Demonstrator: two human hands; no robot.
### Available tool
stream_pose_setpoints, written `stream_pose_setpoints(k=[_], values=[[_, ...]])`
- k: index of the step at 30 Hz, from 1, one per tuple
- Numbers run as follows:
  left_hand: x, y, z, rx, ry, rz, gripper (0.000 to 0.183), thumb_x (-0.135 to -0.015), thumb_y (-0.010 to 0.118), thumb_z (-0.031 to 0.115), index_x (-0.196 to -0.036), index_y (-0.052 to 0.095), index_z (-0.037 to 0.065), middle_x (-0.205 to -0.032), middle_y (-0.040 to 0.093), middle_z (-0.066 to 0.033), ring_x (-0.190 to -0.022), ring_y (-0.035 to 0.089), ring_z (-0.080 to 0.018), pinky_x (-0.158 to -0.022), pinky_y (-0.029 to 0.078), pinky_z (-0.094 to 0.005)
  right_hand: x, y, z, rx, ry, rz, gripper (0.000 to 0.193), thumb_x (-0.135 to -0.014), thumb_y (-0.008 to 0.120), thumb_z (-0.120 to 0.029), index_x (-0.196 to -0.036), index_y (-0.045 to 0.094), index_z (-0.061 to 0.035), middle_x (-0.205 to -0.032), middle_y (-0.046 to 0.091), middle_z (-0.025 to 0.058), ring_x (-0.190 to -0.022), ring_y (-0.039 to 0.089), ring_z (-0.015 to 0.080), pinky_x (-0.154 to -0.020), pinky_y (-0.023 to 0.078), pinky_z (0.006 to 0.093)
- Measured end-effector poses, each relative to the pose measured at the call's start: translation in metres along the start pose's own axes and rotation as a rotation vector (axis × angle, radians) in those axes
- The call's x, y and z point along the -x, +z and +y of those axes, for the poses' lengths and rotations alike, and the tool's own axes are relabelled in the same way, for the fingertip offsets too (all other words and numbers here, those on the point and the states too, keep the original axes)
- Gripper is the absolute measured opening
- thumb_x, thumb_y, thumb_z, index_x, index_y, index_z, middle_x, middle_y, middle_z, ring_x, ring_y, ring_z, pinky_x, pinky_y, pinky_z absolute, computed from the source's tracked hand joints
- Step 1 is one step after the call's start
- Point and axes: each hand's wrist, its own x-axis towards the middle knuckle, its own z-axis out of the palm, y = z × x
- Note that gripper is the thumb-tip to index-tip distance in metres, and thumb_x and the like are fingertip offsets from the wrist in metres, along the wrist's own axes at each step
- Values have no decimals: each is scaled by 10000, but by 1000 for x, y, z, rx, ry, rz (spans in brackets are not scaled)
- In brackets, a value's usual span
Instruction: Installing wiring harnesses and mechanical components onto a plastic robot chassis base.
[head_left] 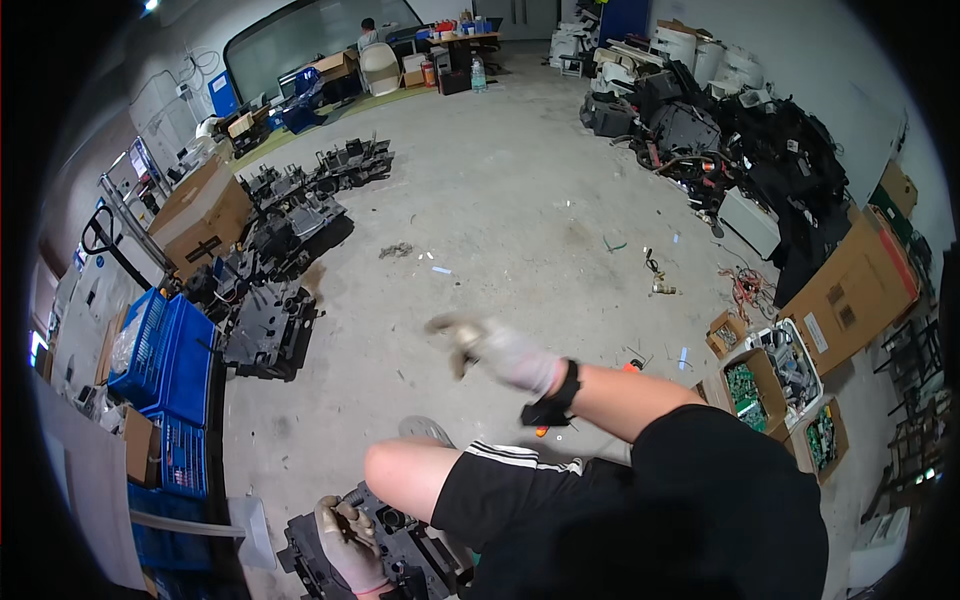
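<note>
My left hand (348,545), in a pale, dirt-stained work glove, lies at the lower left on a black machine assembly (410,545). Its fingers are curled against the assembly; part of the grip is hidden. The assembly sits low beside my bent leg and has a rough, many-part frame. Out over the concrete floor, in front of my knees, is my right hand (495,350), also gloved, with a black band on the wrist. Motion smears its fingers, so I cannot make out whether anything is in them. An orange item (543,431) lies below that wrist.
Similar black assemblies (268,328) line the floor at left, beside blue crates (185,360) and a large carton (200,215). Boxes of green circuit boards (745,390) stand at right, below a dark scrap heap (700,130). Small debris (660,280) dots the floor. A person sits far back.
</note>
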Motion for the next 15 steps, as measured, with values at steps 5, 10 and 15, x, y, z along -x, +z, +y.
stream_pose_setpoints(k=[5,10,15], values=[[26,44,1,-438,376,94,312,-1121,366,255,-1179,524,-8,-935,603,-99,-885,596,-191,-847,508,-329,1,120,16,-528,424,-421,370,-1075,563,-361,-1171,668,-19,-811,644,7,-664,551,83,-609,482,253],[40,62,-2,-897,574,59,340,-1078,418,127,-1342,514,-64,-1263,654,-223,-1218,626,-321,-1008,520,-407,35,197,43,-564,412,-678,628,-1092,351,-590,-969,650,-52,-738,624,28,-628,578,123,-525,477,248],[44,72,-1,-955,436,-43,468,-1018,425,58,-1469,436,-63,-1376,603,-274,-1289,601,-367,-1059,490,-426,38,221,49,-283,176,-519,694,-1093,302,-609,-949,654,-28,-744,631,74,-668,604,140,-571,469,290]])
